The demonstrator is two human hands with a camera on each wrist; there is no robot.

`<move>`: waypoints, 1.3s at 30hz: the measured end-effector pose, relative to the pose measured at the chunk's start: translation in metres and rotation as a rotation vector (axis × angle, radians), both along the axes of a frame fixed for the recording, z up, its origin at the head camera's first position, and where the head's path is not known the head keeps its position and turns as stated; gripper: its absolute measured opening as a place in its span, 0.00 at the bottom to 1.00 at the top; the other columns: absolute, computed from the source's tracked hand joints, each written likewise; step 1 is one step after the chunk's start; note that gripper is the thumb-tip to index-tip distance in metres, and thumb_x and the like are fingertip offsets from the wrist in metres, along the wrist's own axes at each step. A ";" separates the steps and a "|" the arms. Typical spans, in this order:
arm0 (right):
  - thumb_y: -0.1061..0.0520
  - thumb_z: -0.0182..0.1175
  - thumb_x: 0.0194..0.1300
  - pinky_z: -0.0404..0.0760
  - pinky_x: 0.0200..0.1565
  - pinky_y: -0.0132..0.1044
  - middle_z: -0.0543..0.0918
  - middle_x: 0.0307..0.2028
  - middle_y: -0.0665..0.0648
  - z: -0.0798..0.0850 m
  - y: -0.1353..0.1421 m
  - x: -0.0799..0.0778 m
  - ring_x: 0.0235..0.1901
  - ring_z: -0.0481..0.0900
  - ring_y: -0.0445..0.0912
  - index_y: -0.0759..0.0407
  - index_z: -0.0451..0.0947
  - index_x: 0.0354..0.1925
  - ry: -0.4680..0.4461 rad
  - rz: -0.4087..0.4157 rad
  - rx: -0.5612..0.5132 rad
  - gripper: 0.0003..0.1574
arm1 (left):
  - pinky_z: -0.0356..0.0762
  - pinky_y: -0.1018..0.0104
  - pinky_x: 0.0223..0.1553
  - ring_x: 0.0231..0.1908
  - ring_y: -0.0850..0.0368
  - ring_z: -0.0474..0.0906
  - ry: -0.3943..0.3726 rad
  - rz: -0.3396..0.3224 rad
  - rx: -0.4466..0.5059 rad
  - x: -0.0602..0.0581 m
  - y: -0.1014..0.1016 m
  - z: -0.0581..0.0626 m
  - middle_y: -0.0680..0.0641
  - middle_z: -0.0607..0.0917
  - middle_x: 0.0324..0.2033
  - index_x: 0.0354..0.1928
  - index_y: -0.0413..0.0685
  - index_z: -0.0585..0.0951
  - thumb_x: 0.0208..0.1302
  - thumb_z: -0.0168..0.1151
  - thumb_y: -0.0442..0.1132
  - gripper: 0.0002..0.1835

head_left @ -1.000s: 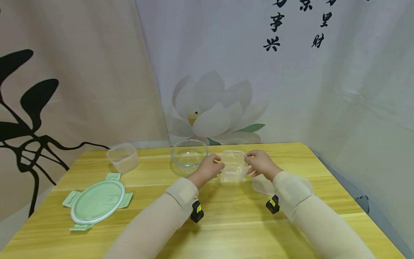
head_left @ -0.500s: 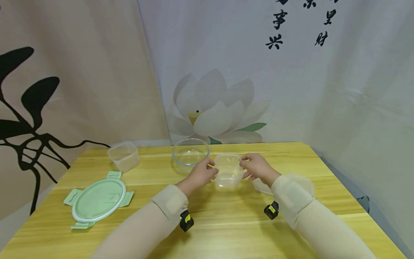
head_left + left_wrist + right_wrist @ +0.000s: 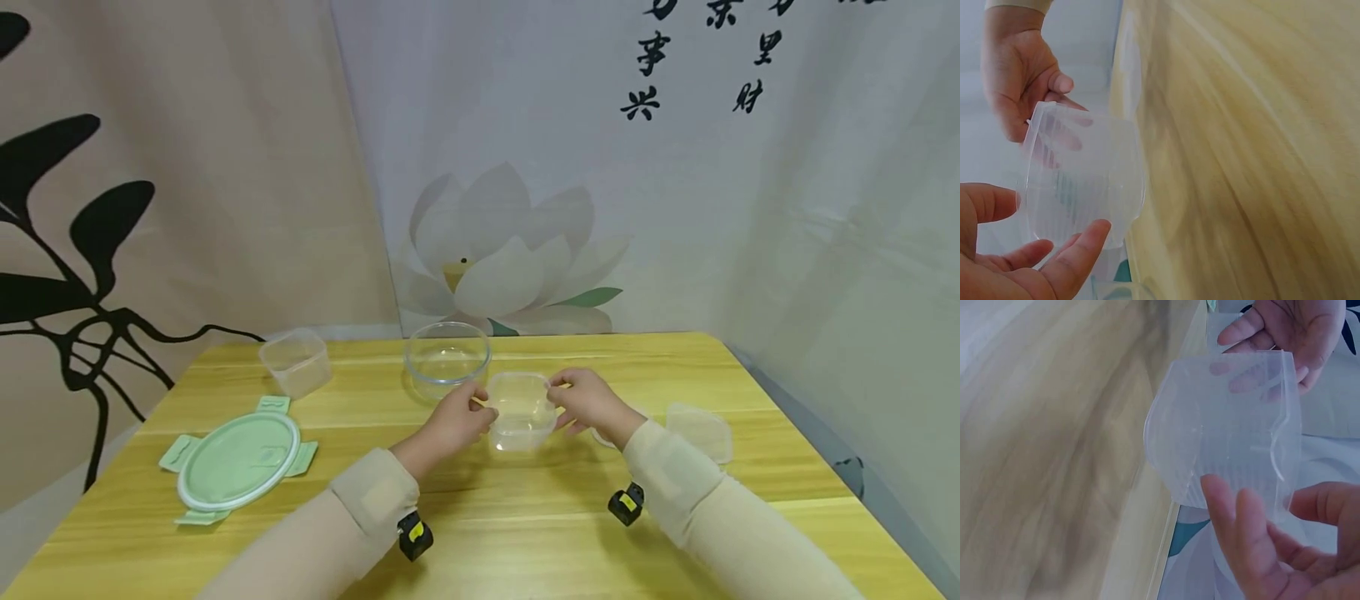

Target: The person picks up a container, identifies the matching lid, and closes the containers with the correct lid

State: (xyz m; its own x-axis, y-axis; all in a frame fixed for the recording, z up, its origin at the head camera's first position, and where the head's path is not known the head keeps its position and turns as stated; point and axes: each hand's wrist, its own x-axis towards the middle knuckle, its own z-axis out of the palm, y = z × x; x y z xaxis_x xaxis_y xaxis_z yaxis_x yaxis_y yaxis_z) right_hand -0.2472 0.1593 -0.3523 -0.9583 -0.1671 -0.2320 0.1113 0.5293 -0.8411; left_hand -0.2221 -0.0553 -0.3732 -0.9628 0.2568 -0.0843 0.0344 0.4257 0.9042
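Both hands hold a clear square plastic food container (image 3: 521, 410) by opposite sides, over the middle of the table. My left hand (image 3: 456, 418) pinches its left side, thumb at the rim and fingers along the outer wall. Its right side is pinched by my right hand (image 3: 591, 405) in the same way. Through the see-through wall of the container (image 3: 1094, 172) in the left wrist view, some of the right hand's fingers show. Nothing is visible inside the container (image 3: 1216, 425) in the right wrist view.
Behind the left hand stands a round glass bowl (image 3: 447, 387). A second clear square container (image 3: 306, 377) is at the back left, with a round green clip lid (image 3: 240, 462) in front of it. Clear flat lids (image 3: 699, 432) lie right, one partly hidden by the right wrist.
Both hands have brought the container leftward and closer to the body, keeping their hold on its sides. More of the far right lid shows beside the right sleeve.
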 end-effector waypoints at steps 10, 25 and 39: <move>0.59 0.50 0.68 0.84 0.28 0.44 0.78 0.48 0.69 -0.002 -0.011 0.010 0.30 0.85 0.54 0.68 0.72 0.57 -0.005 0.027 -0.019 0.23 | 0.81 0.55 0.39 0.37 0.45 0.81 -0.024 0.041 0.042 0.014 -0.012 0.002 0.40 0.79 0.37 0.53 0.31 0.70 0.67 0.56 0.33 0.16; 0.59 0.53 0.67 0.84 0.26 0.43 0.80 0.44 0.67 -0.007 -0.033 0.027 0.32 0.85 0.57 0.68 0.72 0.56 -0.035 0.057 -0.044 0.22 | 0.82 0.53 0.39 0.35 0.47 0.81 -0.056 0.083 0.087 0.041 -0.035 0.000 0.39 0.79 0.37 0.52 0.30 0.70 0.67 0.56 0.31 0.15; 0.59 0.53 0.68 0.80 0.21 0.38 0.82 0.40 0.63 -0.014 -0.041 0.042 0.28 0.85 0.55 0.67 0.73 0.53 -0.071 0.077 -0.081 0.18 | 0.82 0.54 0.35 0.34 0.49 0.79 -0.096 0.098 0.116 0.059 -0.045 -0.006 0.38 0.78 0.37 0.51 0.31 0.70 0.67 0.54 0.31 0.14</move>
State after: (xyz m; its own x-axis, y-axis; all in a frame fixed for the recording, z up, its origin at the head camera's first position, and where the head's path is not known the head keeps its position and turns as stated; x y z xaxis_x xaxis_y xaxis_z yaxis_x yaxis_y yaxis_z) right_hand -0.2050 0.1184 -0.3664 -0.9236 -0.2608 -0.2811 0.1333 0.4689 -0.8731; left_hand -0.1628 -0.1003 -0.3792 -0.9726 0.1754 -0.1523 -0.0909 0.3158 0.9445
